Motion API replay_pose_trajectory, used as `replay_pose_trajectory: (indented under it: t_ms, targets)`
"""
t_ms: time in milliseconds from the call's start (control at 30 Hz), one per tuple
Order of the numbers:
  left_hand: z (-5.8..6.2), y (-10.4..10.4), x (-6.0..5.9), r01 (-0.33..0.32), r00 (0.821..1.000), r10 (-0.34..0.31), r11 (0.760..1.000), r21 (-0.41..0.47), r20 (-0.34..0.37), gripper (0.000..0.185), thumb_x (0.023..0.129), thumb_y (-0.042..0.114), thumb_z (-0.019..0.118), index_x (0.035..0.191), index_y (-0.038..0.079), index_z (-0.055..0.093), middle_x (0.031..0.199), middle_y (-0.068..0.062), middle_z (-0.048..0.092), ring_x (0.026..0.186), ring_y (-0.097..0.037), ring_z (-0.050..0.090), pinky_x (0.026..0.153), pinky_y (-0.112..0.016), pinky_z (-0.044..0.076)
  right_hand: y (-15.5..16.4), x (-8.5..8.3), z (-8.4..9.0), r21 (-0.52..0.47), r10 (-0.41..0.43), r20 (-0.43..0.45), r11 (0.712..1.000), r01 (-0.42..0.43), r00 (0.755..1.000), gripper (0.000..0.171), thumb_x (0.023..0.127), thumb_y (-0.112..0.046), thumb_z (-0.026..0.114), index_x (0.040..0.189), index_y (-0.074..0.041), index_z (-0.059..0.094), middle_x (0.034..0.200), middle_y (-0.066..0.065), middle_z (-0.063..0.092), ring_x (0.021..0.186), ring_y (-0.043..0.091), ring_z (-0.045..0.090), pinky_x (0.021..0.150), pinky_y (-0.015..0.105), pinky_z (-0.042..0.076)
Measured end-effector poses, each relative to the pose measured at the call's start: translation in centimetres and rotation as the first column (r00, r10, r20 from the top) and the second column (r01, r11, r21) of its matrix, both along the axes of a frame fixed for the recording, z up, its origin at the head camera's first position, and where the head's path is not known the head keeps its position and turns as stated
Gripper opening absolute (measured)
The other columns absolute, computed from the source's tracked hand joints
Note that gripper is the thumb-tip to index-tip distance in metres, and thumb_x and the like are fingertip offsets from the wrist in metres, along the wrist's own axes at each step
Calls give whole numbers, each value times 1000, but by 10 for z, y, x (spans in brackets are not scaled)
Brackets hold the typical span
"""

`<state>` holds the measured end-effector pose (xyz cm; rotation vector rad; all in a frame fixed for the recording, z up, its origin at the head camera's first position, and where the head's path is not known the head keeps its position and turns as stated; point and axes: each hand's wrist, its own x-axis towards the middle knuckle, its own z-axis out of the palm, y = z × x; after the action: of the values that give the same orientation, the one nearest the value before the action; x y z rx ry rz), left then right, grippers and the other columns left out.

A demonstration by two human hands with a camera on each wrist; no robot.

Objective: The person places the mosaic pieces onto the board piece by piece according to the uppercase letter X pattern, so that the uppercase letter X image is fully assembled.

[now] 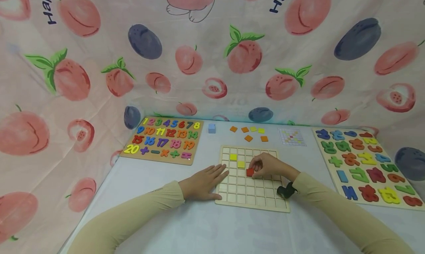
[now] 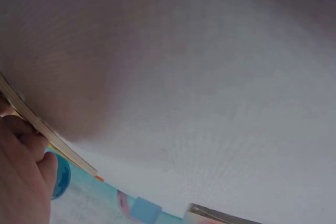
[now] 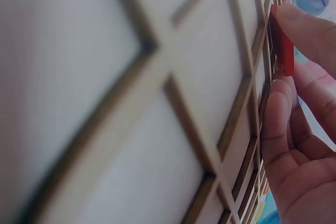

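Red tile (image 1: 250, 172) half hidden, pinched by right hand (image 1: 268, 166); left hand (image 1: 206, 180) flat on grid board (image 1: 252, 198) edge.

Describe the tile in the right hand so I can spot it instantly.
Find the wooden grid board at the table's centre. Near its middle, the right hand pinches a small red square tile. It is the only red tile; the two others on the board are yellow.
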<state>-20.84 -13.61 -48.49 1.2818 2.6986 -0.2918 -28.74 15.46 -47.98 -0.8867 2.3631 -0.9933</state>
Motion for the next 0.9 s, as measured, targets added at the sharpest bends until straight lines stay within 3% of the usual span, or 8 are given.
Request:
replay_pose_trajectory:
  t_ms: [300, 567, 900]
  targets:
    - [-2, 0, 0, -8, 1000, 8, 1000, 8, 13, 85, 91, 66, 32, 152, 12, 8, 160, -11, 7, 148, -23, 10, 120, -35, 16, 1, 0, -2, 8, -13, 2, 1000, 12, 1000, 25, 70, -18, 82, 89, -6, 70, 76, 3, 63, 65, 8, 54, 59, 19, 49]
    - [-3, 0, 0, -16, 1000, 15, 1000, 16, 22, 85, 91, 66, 33, 152, 12, 8, 160, -10, 7, 148, -23, 10, 120, -35, 16, 3, -1, -2, -9, 2, 39, 1000, -1, 999, 18, 74, -6, 76, 92, -5, 70, 79, 4, 64, 68, 8, 56, 62, 19, 50]
    - [-2, 0, 0, -18, 999, 18, 1000, 17, 28, 86, 91, 66, 34, 152, 11, 8, 160, -11, 7, 148, -23, 10, 120, -35, 16, 3, -1, -1, -21, -4, 43, 1000, 5, 999, 16, 75, -5, 74, 91, -5, 71, 79, 4, 64, 69, 9, 56, 62, 20, 50]
